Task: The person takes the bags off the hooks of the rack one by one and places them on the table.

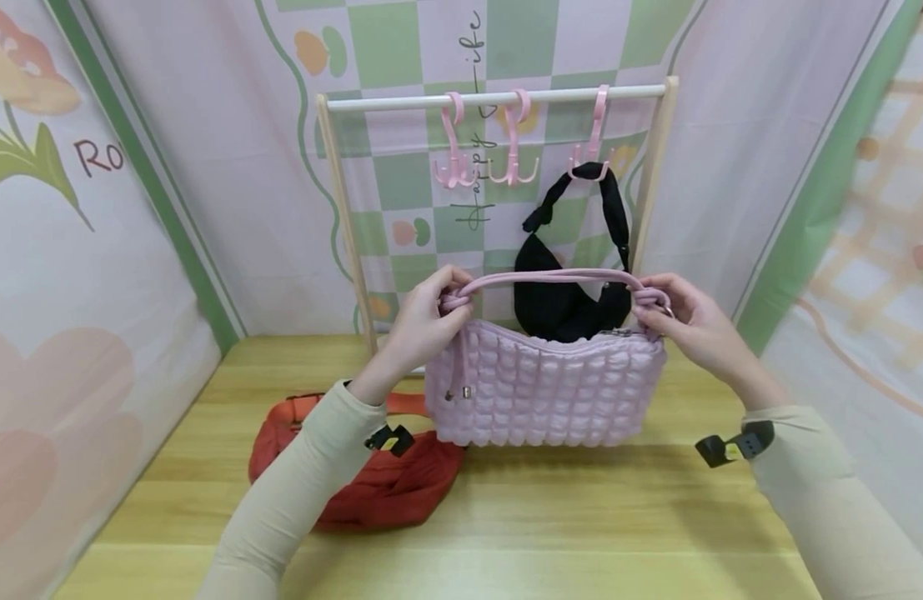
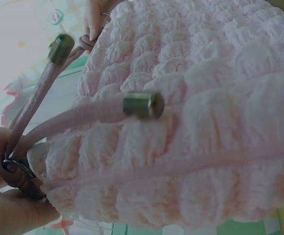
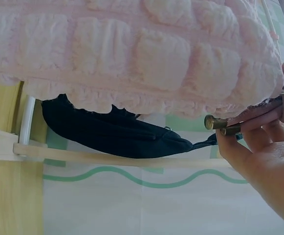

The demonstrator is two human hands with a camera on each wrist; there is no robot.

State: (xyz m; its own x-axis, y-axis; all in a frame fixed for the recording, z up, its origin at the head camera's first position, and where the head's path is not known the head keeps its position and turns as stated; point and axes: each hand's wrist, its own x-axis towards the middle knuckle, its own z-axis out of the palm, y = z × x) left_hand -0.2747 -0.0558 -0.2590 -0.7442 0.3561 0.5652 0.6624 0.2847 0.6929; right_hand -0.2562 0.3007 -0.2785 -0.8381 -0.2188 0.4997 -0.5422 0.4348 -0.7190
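A puffy pink quilted handbag [image 1: 551,387] hangs between both hands above the table, its strap [image 1: 551,275] arched over the top. My left hand [image 1: 431,321] pinches the knotted strap end at the bag's left corner. At the opposite corner, my right hand [image 1: 689,321] grips the other knot beside a metal ring. Metal-tipped cord ends [image 2: 142,105] dangle by the left knot, and similar brass tips [image 3: 217,122] show beside the right fingers. Behind the pink bag, a black shoulder bag [image 1: 559,292] hangs from the rightmost pink hook [image 1: 596,133]; the pink bag hides its lower edge.
A wooden rack with a white rail [image 1: 401,103] stands at the back, carrying two more pink hooks [image 1: 453,150] with nothing on them. A red bag [image 1: 386,492] with an orange strap lies on the wooden table [image 1: 581,533], partly under the left forearm. Printed curtains surround the table.
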